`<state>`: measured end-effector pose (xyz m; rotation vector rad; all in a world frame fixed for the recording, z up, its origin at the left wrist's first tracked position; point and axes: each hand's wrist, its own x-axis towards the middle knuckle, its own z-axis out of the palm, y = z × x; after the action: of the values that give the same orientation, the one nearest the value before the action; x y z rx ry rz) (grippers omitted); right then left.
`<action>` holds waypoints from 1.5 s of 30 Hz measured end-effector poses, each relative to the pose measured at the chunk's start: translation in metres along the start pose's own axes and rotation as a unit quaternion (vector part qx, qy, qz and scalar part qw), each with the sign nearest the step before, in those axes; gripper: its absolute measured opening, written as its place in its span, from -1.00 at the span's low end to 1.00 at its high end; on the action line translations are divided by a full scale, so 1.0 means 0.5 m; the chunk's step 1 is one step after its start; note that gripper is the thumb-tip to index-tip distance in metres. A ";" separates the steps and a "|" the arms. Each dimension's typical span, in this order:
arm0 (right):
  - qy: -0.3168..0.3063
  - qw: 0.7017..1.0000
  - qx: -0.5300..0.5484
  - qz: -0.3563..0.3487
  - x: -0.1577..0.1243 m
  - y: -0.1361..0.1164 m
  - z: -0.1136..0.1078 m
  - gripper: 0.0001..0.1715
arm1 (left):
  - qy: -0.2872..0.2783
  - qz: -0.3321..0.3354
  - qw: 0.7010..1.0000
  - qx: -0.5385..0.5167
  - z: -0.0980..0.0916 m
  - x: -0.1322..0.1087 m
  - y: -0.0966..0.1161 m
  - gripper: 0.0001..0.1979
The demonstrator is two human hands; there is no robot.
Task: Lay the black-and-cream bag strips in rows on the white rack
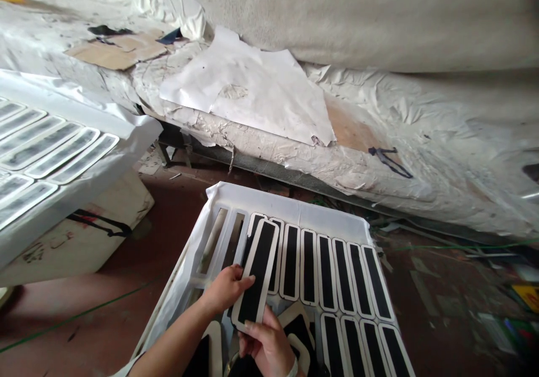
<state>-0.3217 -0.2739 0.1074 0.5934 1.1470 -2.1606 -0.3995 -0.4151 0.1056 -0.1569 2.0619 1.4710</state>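
"Where's the piece?"

"The black white-edged strip [255, 270] sits between my hands, long axis pointing far and slightly right, over the white tray [290, 208], just left of a row of matching strips [326, 273]."

"Hands?"

"Right hand [265, 346] nearer, pinching the near end; left hand [226, 290] against the left edge, fingers together, grip unclear."

We record a narrow white wristband [292, 367] on the right wrist [281, 357] and a white sleeve [124, 372] at the left forearm [172, 337].
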 end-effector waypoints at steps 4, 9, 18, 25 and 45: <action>-0.003 0.999 0.039 0.018 -0.004 0.003 0.006 -0.54 | -0.008 -0.010 1.000 -0.008 0.001 -0.008 0.006 -0.63; -0.019 0.998 0.063 0.024 0.005 0.003 0.022 -0.61 | 0.027 -0.004 0.996 0.087 -0.010 -0.012 0.020 -0.62; -0.017 0.995 0.097 0.021 0.011 0.011 0.042 -0.65 | 0.046 -0.022 0.990 0.131 -0.037 -0.021 0.048 -0.67; 0.011 0.998 0.064 0.023 0.064 -0.009 0.022 -0.69 | 0.026 -0.049 0.989 0.137 -0.039 0.050 0.006 -0.64; 0.014 0.975 -0.219 -0.047 0.234 -0.073 0.002 -0.55 | 0.062 -0.090 0.974 -0.200 -0.090 0.165 -0.047 -0.64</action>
<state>-0.4302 -0.2948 0.0547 0.3774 1.6319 -1.8871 -0.4745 -0.4447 0.0521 -0.5924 1.7651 1.7800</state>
